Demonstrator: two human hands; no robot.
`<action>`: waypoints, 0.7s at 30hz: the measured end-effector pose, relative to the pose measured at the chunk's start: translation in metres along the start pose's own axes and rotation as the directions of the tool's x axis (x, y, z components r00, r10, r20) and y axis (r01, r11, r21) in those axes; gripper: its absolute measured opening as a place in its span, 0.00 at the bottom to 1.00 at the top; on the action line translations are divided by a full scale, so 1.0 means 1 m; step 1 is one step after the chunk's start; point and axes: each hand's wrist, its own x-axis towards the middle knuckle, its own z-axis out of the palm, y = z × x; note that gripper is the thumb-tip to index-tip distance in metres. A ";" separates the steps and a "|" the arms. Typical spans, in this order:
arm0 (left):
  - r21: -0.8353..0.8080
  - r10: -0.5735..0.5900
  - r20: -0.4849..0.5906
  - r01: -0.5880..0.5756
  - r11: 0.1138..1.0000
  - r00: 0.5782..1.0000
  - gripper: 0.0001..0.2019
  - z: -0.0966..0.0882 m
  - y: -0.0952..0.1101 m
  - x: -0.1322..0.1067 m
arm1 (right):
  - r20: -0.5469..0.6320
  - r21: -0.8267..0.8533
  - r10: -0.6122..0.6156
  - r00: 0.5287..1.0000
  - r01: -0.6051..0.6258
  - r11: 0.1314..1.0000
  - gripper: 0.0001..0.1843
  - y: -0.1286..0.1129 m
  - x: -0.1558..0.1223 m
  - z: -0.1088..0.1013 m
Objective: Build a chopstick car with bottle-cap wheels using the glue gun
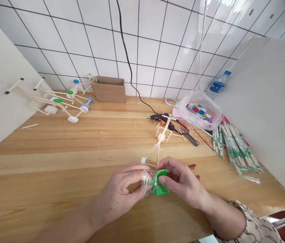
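Note:
My left hand (129,184) is closed with thumb and fingers on a clear, shiny plastic piece (147,179), whose exact kind I cannot make out. A bright green, thin, folded piece (161,185) runs from it to my right hand (180,182), which pinches its edge between thumb and fingers. Just beyond both hands stands a wooden-stick frame (163,138) with white bottle-cap wheels. Its near end is partly hidden behind my fingers. To the right of my right hand, a reddish-brown clip-like object (194,166) pokes out.
A black glue gun (161,117) and cutting pliers (190,136) lie beyond the frame. Finished stick cars (63,101) stand at left near a cardboard box (110,89). At right are a bag of caps (198,109), wrapped chopsticks (238,148) and a bottle (219,84).

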 end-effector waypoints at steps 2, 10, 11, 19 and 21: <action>-0.034 -0.035 -0.008 0.034 0.999 0.999 0.06 0.000 0.001 0.001 | 0.030 0.018 0.018 0.999 -0.018 1.000 0.14 0.000 0.001 0.000; -0.065 -0.074 0.060 0.078 0.995 0.995 0.06 0.001 0.002 0.001 | -0.002 0.173 0.060 0.998 -0.059 0.983 0.16 0.002 0.003 0.004; -0.049 -0.089 0.070 0.092 0.994 0.994 0.06 0.001 0.002 0.000 | -0.005 0.171 0.063 0.998 -0.061 0.983 0.16 0.002 0.003 0.004; -0.132 -0.256 0.209 0.287 0.949 0.944 0.06 -0.009 0.006 0.007 | 0.000 0.142 0.031 1.000 -0.031 0.989 0.14 -0.001 0.003 0.001; -0.179 -0.277 0.229 0.320 0.930 0.933 0.06 -0.011 0.005 0.009 | -0.006 0.118 0.020 1.000 -0.019 0.993 0.13 0.000 0.004 0.000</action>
